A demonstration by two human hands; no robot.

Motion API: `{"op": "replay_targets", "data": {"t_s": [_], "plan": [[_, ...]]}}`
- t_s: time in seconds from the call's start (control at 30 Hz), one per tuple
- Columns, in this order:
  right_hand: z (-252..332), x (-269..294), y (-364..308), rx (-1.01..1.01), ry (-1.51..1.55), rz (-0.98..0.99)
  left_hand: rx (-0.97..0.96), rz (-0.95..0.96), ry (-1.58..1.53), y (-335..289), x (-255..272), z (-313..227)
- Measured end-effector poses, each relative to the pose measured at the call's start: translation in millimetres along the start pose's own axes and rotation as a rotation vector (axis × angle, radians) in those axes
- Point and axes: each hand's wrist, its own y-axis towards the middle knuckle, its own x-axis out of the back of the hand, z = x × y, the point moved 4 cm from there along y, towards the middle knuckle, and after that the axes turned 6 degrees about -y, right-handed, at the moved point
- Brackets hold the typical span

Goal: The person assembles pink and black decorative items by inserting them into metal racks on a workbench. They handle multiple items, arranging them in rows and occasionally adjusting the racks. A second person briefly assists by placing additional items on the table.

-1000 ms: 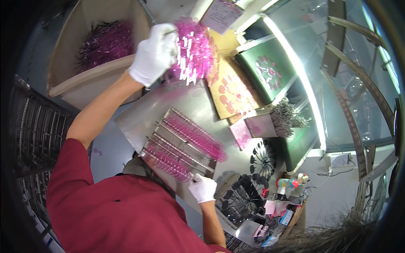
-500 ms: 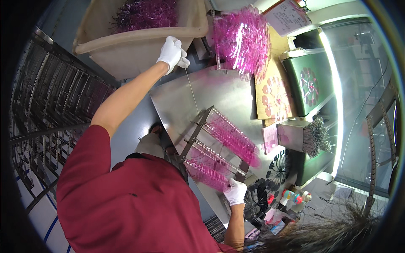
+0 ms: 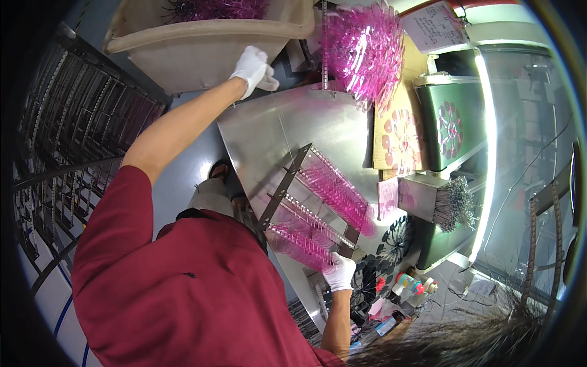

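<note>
My left hand (image 3: pixel 252 70), in a white glove, is raised over the far left edge of the metal table. Its fingers are curled shut with the thumb side outward; whatever they hold is too small to make out. A faint thin line runs on the table side below it. My right hand (image 3: pixel 338 272), also white-gloved, closes on the near right corner of a metal rack (image 3: pixel 285 186), at the end of a row of pink clear pieces (image 3: pixel 299 246). The rack carries another pink row (image 3: pixel 336 189) on its far side. Its right fingertips are partly hidden.
A beige bin (image 3: pixel 208 55) with pink pieces stands at far left. A large pink bunch (image 3: pixel 367 52) hangs beyond the metal table (image 3: pixel 330 125). Dark racks (image 3: pixel 73 122) stand left. A metal box of thin wires (image 3: pixel 419 199) and a bright tube light (image 3: pixel 489 140) are right.
The view has shifted slightly, so the bin sits higher in it. My left hand stays raised near the bin; the thin line below it shows fainter. My right hand keeps its place at the rack.
</note>
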Motion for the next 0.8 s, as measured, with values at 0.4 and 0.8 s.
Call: {"op": "replay_targets", "data": {"t_s": [0.4, 0.8], "plan": [[11, 13, 2, 0.028, 0.118, -0.105, 0.302, -0.222, -0.318, -109, 32, 91], [11, 40, 14, -0.009, 0.124, -0.053, 0.263, 0.453, -0.254, -126, 1, 142]]}}
